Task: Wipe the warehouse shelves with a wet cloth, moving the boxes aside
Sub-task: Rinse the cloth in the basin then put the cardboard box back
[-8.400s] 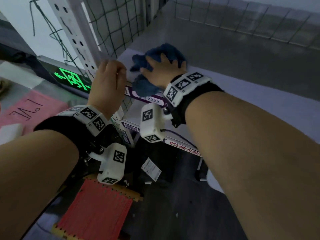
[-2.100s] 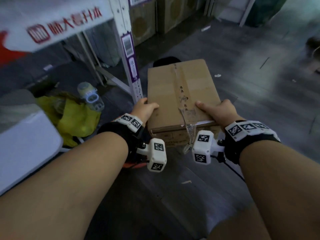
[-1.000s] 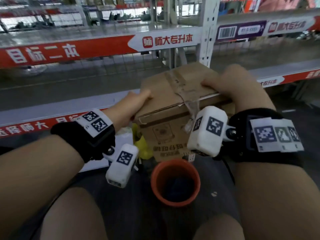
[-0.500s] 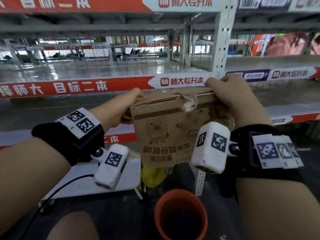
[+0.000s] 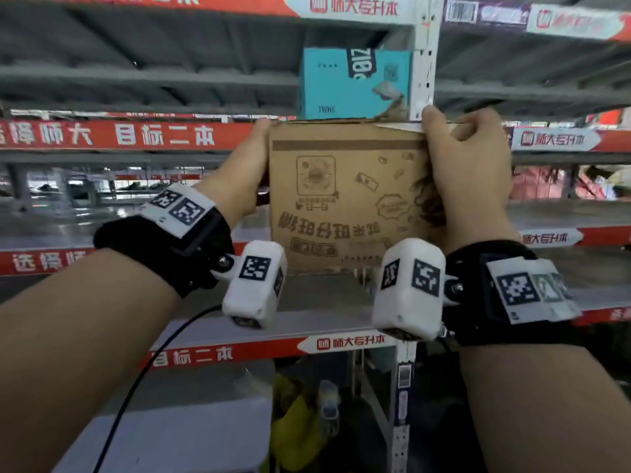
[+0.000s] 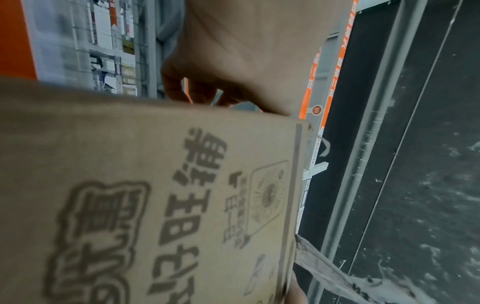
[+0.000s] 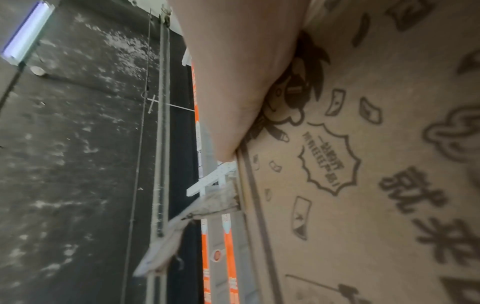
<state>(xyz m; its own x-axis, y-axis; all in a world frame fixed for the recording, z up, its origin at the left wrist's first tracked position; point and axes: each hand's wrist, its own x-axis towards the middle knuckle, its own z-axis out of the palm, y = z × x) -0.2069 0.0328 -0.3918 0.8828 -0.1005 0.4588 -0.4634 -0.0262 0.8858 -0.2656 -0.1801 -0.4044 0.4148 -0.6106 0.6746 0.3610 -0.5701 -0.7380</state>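
Note:
A brown cardboard box with upside-down printed characters is held up in front of the shelving, its top edge level with a red-fronted shelf beam. My left hand grips its left side, fingers curled behind the box in the left wrist view. My right hand grips the upper right corner, thumb over the top edge; its palm lies against the printed face. A torn strip of tape hangs off the box's top. No cloth is in view.
A teal box stands on the shelf just above and behind the held box, beside a white upright post. Grey shelf boards run below. A white surface and something yellow sit at the bottom.
Both hands have lifted the cardboard box higher, from the lower shelf level to the beam under the teal box. The orange bucket has dropped out of view.

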